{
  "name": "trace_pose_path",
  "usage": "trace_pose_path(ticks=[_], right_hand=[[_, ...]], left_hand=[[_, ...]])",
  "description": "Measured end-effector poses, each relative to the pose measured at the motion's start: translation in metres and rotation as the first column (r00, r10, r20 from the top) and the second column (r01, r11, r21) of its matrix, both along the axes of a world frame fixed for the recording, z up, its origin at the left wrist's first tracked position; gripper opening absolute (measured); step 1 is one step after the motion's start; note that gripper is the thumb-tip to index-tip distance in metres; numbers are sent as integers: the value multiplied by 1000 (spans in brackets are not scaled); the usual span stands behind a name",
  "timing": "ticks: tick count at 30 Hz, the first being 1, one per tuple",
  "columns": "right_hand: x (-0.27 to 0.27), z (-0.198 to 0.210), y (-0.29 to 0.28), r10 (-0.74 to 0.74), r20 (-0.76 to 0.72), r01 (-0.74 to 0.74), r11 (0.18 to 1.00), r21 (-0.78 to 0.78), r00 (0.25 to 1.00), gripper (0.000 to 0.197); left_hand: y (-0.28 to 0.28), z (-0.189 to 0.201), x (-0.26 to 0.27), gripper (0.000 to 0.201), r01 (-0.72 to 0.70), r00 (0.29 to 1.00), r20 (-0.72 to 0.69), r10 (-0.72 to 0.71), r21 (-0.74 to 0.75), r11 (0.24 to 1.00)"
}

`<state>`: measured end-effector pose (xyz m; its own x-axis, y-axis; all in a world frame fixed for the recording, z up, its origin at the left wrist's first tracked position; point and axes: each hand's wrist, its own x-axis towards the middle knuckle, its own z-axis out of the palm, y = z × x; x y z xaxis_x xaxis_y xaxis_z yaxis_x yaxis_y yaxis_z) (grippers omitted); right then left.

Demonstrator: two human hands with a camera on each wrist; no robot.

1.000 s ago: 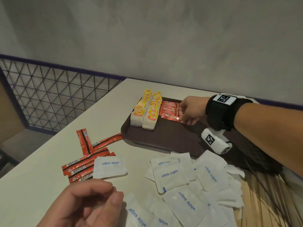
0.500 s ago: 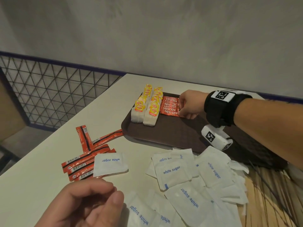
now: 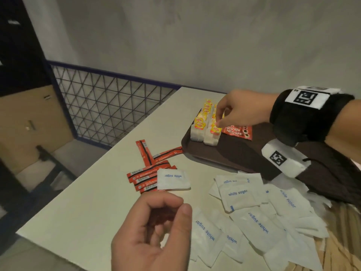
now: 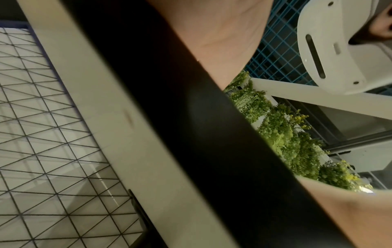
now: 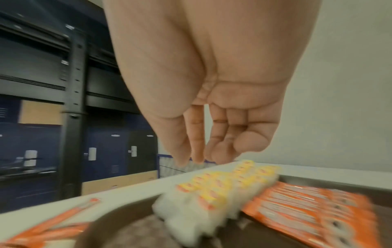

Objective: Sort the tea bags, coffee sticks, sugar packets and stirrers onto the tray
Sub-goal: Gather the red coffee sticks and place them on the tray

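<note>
L hand (image 3: 154, 231) nearest cam, 6 o'clock, palm up, fingers loosely curled; something reddish showed in the palm, prob a coffee stick, but couldn't tell for sure. L wrist view gave only table edge and forearm, no fingers.

Sugar packets (image 3: 254, 218) lay loose on the table (image 3: 88, 202) at 5 o'clock, unsorted, overlapping. One packet sat on the loose coffee sticks (image 3: 148, 173) at 7–8 o'clock of the tray (image 3: 234, 153). Stirrers (image 3: 336, 249) at 4 o'clock corner, partly under packets, blurry.

Change: a sec earlier the R hand (image 3: 234, 110) was down at the red stick row (image 3: 237, 132) on the tray, fingers touching it. Now it had lifted and drifted toward 10 o'clock, hanging above the tea bags (image 3: 207, 124). Fingers pointed down, relaxed, tips close together, holding nothing (R wrist view confirmed, though blurred by motion). Stick row lay flat just beside the tea bags, at their 3 o'clock.

Meaning, my read: that placement was done and let go. Tea bags looked finished, two rows upright at tray's far L corner. Left: the loose sticks, then all sugar, then stirrers. Well under half done.
</note>
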<state>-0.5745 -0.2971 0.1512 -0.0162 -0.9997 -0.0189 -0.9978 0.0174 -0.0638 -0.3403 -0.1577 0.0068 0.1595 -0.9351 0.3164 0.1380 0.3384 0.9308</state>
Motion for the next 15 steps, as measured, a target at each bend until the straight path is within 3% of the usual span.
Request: trace_pose_path(ticks=[3,6,9,12,15], right_hand=[[70,4,3,179,78,-184,981,64,981,16],[135,-11,-2,292,108,-307,935,176,950,55],[172,-31,-7,296,60,-295,870,395,953,91],[178,-42,-4,361,-108,-261,820,510,926,76],[171,-49,13,410,-147,-324,856,402,900,48]], left_hand=[[1,-1,3,19,-14,997,-81,12,-23,1000],[1,3,6,14,7,993,-116,-13,-48,999],[4,5,8,10,14,990,-137,-18,-30,999],[6,7,14,5,-10,991,-131,9,-11,1000],[7,10,17,4,-6,998,-63,5,-11,1000]])
